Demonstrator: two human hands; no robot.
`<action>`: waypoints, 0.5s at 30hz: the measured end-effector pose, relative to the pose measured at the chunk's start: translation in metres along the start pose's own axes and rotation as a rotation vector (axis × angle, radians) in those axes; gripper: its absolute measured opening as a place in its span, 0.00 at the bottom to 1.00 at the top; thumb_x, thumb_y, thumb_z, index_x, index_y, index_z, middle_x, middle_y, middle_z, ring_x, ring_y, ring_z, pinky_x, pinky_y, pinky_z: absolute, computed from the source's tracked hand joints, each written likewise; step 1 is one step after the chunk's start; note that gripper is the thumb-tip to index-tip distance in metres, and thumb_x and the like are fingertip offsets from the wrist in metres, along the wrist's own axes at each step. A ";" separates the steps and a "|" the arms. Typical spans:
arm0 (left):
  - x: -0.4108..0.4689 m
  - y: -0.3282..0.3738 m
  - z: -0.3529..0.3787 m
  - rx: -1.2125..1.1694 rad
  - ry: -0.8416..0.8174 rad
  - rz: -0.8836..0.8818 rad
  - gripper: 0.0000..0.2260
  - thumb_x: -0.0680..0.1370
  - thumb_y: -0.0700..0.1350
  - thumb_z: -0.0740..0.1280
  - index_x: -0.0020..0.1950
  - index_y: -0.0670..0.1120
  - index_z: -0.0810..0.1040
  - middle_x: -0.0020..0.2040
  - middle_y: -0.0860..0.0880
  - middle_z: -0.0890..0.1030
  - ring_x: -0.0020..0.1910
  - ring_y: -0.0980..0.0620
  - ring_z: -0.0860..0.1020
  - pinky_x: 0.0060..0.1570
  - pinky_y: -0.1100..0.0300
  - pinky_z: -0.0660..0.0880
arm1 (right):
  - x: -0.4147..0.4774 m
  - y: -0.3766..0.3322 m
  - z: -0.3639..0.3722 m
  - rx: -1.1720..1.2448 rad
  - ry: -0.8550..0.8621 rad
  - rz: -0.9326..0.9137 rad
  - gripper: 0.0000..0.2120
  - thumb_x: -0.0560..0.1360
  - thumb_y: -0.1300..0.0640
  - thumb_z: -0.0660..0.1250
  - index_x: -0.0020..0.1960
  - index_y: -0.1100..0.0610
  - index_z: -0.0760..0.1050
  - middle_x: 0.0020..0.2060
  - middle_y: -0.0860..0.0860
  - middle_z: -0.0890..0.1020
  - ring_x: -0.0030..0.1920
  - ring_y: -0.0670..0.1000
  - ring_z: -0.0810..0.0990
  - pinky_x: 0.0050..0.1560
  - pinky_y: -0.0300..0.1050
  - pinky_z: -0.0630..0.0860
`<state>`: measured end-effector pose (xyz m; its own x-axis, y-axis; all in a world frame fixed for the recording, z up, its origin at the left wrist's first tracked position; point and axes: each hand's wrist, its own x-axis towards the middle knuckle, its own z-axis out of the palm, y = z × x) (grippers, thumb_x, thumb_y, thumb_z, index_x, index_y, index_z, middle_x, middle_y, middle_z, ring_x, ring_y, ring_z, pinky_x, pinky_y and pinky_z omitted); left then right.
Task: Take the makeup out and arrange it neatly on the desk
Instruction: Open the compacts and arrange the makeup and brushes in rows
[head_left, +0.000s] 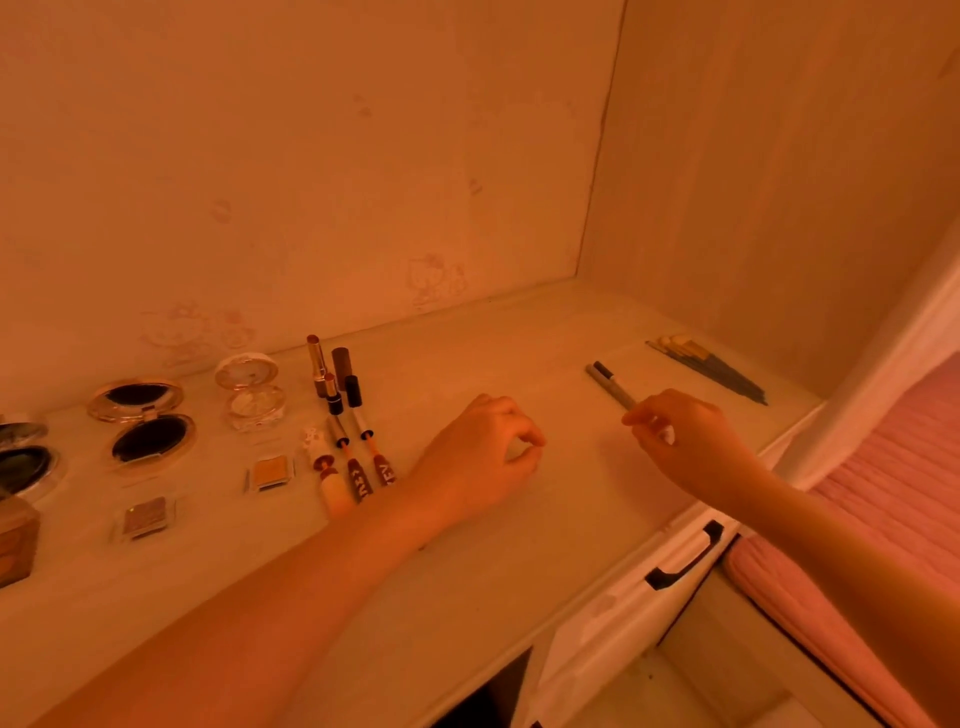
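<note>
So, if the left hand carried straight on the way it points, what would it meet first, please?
Most likely the right hand, whose fingertips pinch the near ends of two slim pencils; only bare desk lies between. Depth is unclear, so it might pass just in front.

Bedroom: cartoon-stickered wall (311, 182), pink bed (893, 467), desk (467, 597).

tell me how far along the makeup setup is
Mostly laid out: compacts, small pans and a row of lipsticks lie grouped at the left of the desk, brushes at the far right. In hand: the right hand pinches the near end of two pens, apparently lining them up. The left hand hovers curled over the desk. What remains is unclear.
</note>
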<state>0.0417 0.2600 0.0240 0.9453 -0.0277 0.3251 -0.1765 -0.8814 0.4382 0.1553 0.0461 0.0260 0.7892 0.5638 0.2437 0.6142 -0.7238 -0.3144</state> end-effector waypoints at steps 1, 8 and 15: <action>0.010 0.002 0.007 0.000 -0.022 -0.008 0.09 0.78 0.47 0.65 0.55 0.48 0.81 0.54 0.52 0.77 0.56 0.55 0.70 0.53 0.66 0.64 | -0.001 0.006 -0.002 0.004 -0.002 0.015 0.08 0.77 0.59 0.64 0.53 0.53 0.78 0.49 0.50 0.78 0.46 0.47 0.76 0.46 0.37 0.68; 0.066 0.012 0.042 0.050 -0.110 -0.046 0.11 0.79 0.48 0.62 0.59 0.49 0.79 0.58 0.49 0.76 0.60 0.51 0.70 0.58 0.58 0.69 | 0.011 0.035 -0.010 -0.013 -0.060 0.093 0.09 0.78 0.54 0.63 0.56 0.52 0.77 0.51 0.48 0.78 0.48 0.46 0.75 0.50 0.38 0.68; 0.118 0.003 0.061 0.119 -0.105 -0.082 0.16 0.79 0.44 0.61 0.68 0.48 0.71 0.67 0.48 0.71 0.66 0.48 0.67 0.64 0.53 0.67 | 0.028 0.043 -0.002 0.002 -0.047 0.160 0.11 0.77 0.52 0.65 0.58 0.51 0.73 0.49 0.47 0.76 0.45 0.46 0.73 0.37 0.33 0.65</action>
<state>0.1695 0.2248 0.0125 0.9798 0.0031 0.2000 -0.0697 -0.9320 0.3558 0.2037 0.0296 0.0206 0.8758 0.4598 0.1471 0.4810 -0.8048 -0.3478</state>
